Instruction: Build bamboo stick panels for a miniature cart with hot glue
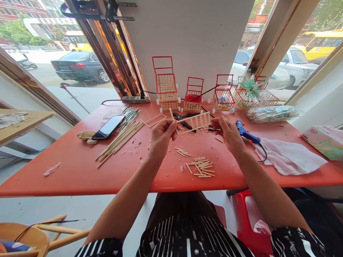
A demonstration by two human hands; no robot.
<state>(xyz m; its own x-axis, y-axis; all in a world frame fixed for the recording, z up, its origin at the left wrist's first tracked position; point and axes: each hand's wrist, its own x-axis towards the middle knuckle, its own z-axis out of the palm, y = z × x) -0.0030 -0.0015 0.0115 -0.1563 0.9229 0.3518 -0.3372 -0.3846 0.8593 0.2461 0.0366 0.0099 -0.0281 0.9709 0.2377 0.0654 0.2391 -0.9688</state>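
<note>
A small ladder-like frame of wooden sticks (200, 121) is held up above the table between my hands. My left hand (162, 135) pinches its left end, where a crosswise stick stands out past the fingers. At the other end, the fingers of my right hand (230, 134) are closed on the frame's edge. Short cut sticks (204, 167) lie in a loose pile below, with a few more (182, 152) nearer the frame. Black-handled pliers (187, 124) are partly hidden behind the frame. Another stick frame (154, 120) lies just beyond my left hand.
Long sticks (120, 142) and a phone (108, 127) lie on the left of the red table (80, 175). Several small stick carts (166, 87) stand along the back. To the right are a blue glue gun (248, 134), a white cloth (289, 155) and a tissue pack (324, 141).
</note>
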